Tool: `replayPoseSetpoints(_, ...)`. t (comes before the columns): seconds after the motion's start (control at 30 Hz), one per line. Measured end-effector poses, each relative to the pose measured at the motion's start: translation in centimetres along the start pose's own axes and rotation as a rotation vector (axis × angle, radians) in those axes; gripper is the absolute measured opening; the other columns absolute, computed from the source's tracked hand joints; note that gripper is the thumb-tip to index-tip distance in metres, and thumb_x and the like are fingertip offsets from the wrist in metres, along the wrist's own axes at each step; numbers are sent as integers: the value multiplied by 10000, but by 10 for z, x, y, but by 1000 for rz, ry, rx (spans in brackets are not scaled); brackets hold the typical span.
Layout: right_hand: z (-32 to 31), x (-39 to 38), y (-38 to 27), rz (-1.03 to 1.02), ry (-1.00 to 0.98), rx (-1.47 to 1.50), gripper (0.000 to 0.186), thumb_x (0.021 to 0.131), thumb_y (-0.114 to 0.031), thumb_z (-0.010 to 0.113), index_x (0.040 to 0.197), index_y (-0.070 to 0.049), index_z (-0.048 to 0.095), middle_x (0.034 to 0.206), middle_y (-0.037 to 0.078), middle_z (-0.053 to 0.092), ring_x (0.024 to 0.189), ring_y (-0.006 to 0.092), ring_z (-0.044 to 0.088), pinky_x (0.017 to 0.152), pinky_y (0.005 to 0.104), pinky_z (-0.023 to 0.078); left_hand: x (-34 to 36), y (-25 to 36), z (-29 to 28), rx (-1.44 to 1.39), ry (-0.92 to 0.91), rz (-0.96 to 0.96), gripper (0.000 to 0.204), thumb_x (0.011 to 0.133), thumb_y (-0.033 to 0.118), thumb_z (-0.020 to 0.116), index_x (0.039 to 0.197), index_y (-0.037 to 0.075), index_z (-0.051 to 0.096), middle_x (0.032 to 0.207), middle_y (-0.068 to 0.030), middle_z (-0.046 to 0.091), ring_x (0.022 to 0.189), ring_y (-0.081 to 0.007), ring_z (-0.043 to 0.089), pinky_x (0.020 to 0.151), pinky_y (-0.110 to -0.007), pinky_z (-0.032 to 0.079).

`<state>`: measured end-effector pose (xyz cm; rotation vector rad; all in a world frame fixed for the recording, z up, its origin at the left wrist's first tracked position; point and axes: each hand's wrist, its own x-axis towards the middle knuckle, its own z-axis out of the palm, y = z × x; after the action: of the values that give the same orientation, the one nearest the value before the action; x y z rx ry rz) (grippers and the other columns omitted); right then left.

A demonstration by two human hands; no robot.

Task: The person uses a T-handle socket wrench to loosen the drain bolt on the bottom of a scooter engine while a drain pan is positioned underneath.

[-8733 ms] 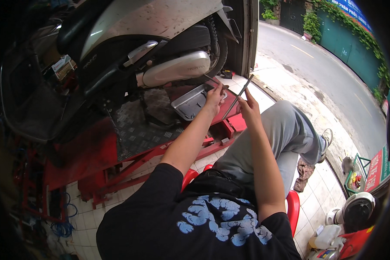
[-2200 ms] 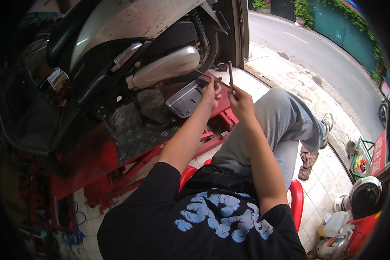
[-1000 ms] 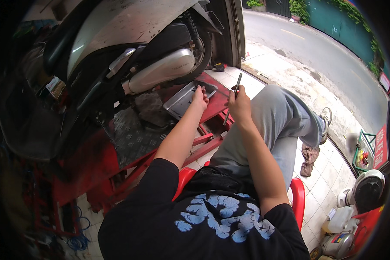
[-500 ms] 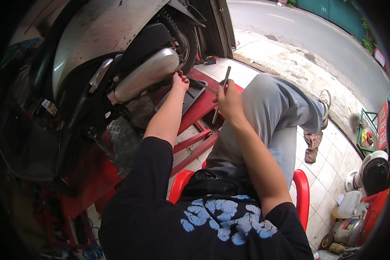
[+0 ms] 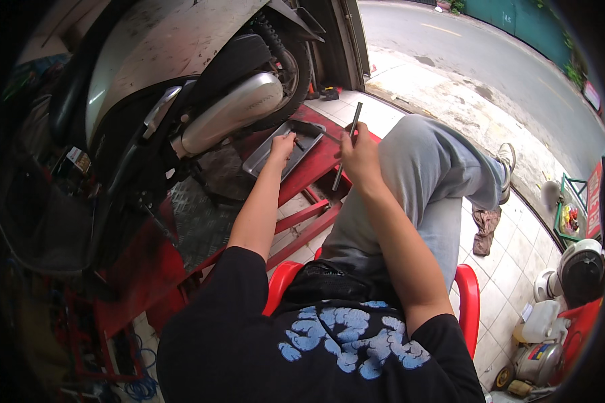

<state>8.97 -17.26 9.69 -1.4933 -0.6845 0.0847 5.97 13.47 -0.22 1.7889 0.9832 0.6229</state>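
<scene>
My left hand (image 5: 284, 146) is over the shallow grey tray (image 5: 254, 163), its fingers closed together. Whatever they hold, if anything, is too small to make out. A small dark piece (image 5: 298, 144) shows in the tray beside the fingertips. In front of my raised knee, my right hand (image 5: 360, 161) grips a T-handle wrench (image 5: 357, 117). The wrench's crossbar stands up through my fist, and its thin shaft points left toward the tray's far end. Beyond the tray is a scooter's silver engine-side cover (image 5: 232, 111), apart from both hands.
The scooter (image 5: 161, 40) stands on a red lift platform (image 5: 316, 158) with red struts. I sit on a red chair (image 5: 468, 302). A brown cloth (image 5: 486, 228) lies on the white tiles (image 5: 511, 262). Jugs and a metal tank (image 5: 539, 361) stand at the lower right.
My left hand has come away from the silver cover, moving down and slightly right to the tray. My right hand keeps the wrench in nearly the same place.
</scene>
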Motion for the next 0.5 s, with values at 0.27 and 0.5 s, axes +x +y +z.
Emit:
replayPoseSetpoints(0.27,5,1,8,-28,-25,-23,198,977,-143,552,1082,20,507,749,114,639,647,194,694,533,312,524,-47,-37,-42,678,1,200,388,849,432,663,917,59,743,898,-177,719,889,-332,693,796,-421,529)
replayPoseSetpoints(0.5,8,0,6,-18,-17,8,191,979,-139,546,1075,23,517,741,119,642,639,191,687,565,317,530,-59,-18,-69,268,269,207,437,872,461,631,882,36,736,879,-182,716,873,-349,691,771,-426,513)
